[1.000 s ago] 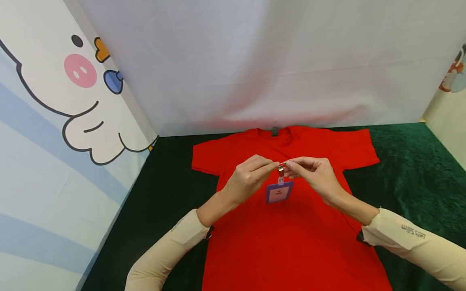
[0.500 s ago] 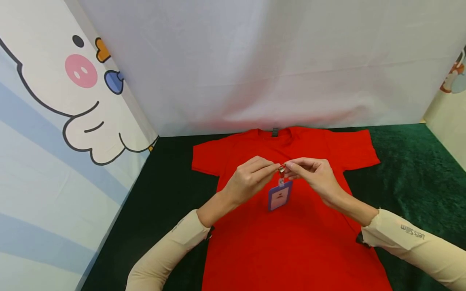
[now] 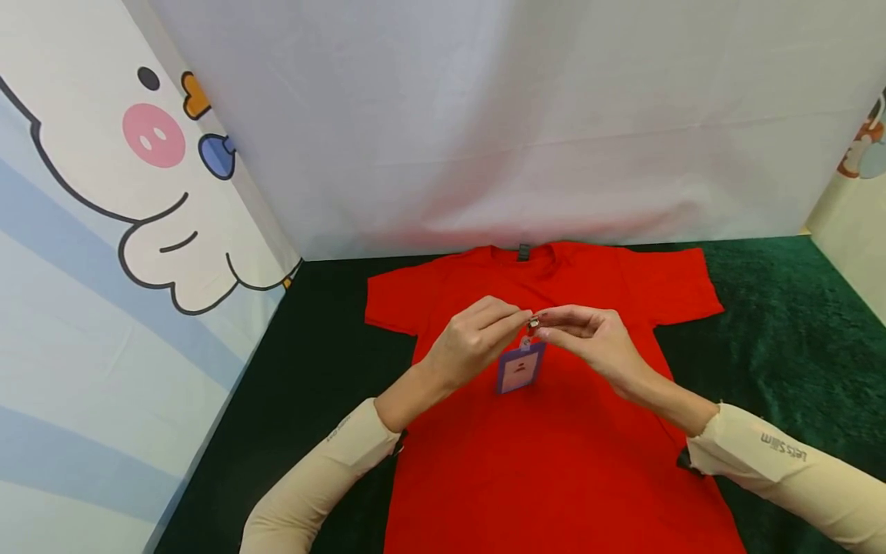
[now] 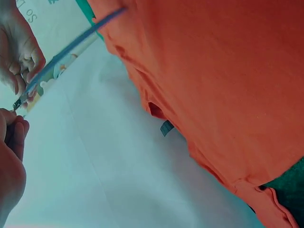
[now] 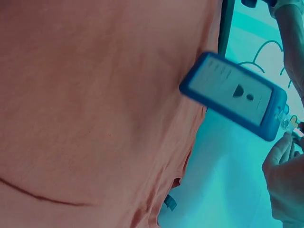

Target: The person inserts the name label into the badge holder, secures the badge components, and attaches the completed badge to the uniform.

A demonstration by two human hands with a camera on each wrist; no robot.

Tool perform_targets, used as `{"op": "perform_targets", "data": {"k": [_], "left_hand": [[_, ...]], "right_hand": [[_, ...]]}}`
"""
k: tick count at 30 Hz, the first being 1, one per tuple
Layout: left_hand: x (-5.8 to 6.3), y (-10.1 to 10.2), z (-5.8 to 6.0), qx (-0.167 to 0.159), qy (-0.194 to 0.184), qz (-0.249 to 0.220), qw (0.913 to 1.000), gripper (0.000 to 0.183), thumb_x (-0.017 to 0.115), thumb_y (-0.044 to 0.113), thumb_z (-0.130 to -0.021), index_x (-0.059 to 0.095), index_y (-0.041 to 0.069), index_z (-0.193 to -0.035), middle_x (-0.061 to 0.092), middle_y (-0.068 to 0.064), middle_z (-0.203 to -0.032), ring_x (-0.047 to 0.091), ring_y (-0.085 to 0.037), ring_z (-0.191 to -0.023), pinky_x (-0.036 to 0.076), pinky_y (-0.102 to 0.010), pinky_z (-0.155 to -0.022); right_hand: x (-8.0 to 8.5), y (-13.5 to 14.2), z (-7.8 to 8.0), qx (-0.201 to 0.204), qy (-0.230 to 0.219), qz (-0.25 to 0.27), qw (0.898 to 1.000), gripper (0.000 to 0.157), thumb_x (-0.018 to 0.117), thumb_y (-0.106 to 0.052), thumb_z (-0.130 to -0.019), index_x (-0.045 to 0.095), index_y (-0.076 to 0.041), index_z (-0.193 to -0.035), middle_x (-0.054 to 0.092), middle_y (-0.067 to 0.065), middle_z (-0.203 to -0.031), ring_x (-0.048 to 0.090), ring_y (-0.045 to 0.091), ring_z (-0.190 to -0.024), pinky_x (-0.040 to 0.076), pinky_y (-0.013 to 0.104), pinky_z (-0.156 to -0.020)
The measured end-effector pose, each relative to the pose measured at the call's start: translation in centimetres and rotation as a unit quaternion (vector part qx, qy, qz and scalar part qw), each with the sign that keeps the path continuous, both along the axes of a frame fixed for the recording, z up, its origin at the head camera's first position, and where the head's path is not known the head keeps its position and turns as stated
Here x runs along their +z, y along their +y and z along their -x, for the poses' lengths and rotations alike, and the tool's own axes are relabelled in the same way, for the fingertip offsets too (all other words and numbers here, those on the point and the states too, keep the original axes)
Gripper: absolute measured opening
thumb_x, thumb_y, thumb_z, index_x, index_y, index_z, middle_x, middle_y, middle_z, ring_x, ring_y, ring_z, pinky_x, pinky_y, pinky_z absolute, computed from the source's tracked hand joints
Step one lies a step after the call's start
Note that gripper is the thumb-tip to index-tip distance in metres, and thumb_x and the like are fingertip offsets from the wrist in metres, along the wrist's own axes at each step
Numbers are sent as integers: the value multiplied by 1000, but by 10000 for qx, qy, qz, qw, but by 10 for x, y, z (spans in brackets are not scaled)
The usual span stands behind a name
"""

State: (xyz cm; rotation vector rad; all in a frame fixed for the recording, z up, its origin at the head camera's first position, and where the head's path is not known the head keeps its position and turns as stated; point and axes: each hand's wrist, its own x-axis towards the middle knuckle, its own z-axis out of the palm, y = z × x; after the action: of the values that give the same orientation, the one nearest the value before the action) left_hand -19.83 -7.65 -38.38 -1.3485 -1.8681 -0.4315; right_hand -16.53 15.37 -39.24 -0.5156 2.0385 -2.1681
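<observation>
Badge (image 3: pixel 521 369) is hanging just below the grip, above a red shirt (image 3: pixel 554 462) lying spread beneath both hands. The left hand (image 3: pixel 477 338) is pinching the metal clip (image 3: pixel 534 323) over the badge; the right hand (image 3: pixel 602 342) is meeting it opposite, whether grasping I cannot tell.

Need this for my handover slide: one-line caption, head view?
Left hand pinching the metal clip of a hanging purple-framed badge, right hand close by, above a red T-shirt.
</observation>
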Motion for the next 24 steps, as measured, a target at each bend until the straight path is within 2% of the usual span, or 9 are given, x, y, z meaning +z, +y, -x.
{"op": "perform_targets", "data": {"k": [6,9,13,18,24], "left_hand": [[-1,1,0,-161,-140,-224,9995,31,86,2,-78,77,-2,-108,74,-9,-97,70,-16,-89,59,-19,-87],[-1,2,-1,-235,-345,-315,9986,30,85,3,-80,77,-2,-109,75,-9,-97,70,-16,-89,59,-18,-87],[-1,1,-1,-303,-685,-310,9967,30,83,6,-83,77,-2,-111,75,-9,-99,69,-16,-90,59,-17,-87],[0,-3,2,-309,-1349,-329,9898,30,81,7,-86,76,2,-116,71,-11,-105,66,-19,-96,58,-17,-88],[1,-4,8,-43,-2127,-566,9755,28,79,4,-88,77,4,-115,67,-12,-111,63,-22,-102,57,-21,-86]], "right_hand": [[-2,-4,0,-70,123,-534,9985,30,64,-12,-101,66,8,-124,75,-17,-107,71,1,-104,55,16,-96],[-2,-5,1,133,-138,-781,9968,37,59,-20,-105,60,7,-130,72,-17,-113,67,0,-109,52,14,-99],[-4,-5,2,545,-641,-955,9919,44,50,-30,-109,52,3,-137,66,-4,-123,62,6,-114,47,15,-102],[-4,-5,6,1042,-1053,-587,9872,41,42,-33,-111,50,3,-129,55,3,-115,54,15,-108,47,20,-98],[-3,-3,9,1587,-1643,6,9735,35,39,-35,-112,47,-2,-117,49,0,-101,49,9,-93,46,19,-86]]}}
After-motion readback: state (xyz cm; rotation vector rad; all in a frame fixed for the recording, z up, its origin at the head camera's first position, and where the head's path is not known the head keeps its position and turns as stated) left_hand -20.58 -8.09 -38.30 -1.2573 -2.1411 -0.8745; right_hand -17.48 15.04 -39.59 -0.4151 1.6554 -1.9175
